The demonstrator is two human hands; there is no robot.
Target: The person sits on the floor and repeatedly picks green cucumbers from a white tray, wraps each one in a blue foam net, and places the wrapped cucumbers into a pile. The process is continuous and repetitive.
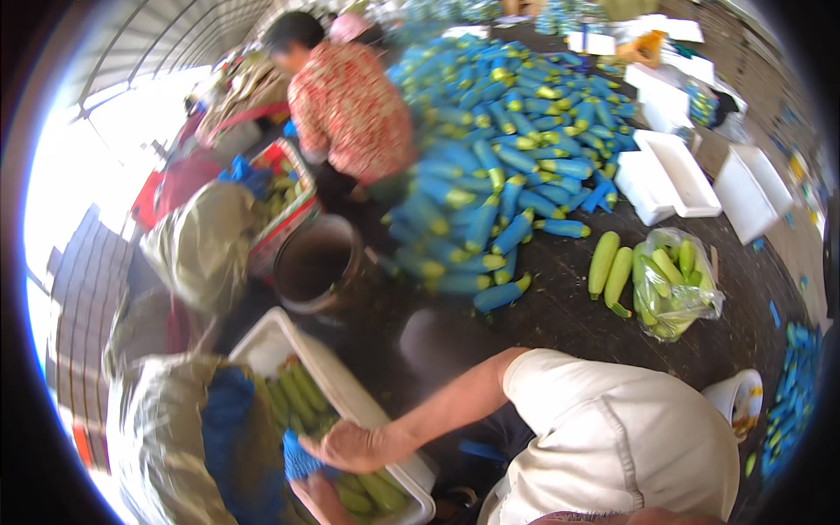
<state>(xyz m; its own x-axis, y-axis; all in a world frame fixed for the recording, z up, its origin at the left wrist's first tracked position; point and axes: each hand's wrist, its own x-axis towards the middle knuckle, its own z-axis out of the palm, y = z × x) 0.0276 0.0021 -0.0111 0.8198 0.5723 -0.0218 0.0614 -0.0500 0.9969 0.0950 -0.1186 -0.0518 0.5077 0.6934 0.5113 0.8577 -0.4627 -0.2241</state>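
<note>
A blue foam-mesh sleeve [298, 456] is bunched between my two hands above a white crate [374, 410]. My right hand [354, 446] reaches in from the right, its fingers closed at the sleeve's upper side. Below it, my left hand [316, 499] meets the sleeve's lower end; part of this hand is cut off by the frame's bottom. Bare green zucchini [302, 387] lie in the crate under and around the hands. Left of the crate, a pale sack [164, 420] holds a heap of blue sleeves [230, 407]. Whether a zucchini sits inside the held sleeve is hidden.
A large pile of zucchini in blue sleeves [518, 151] spreads ahead. A person in a red patterned top [354, 111] sits beside it. A dark bucket [315, 262] stands beyond the crate. A plastic bag of zucchini [672, 282] and white foam boxes [679, 174] are at right.
</note>
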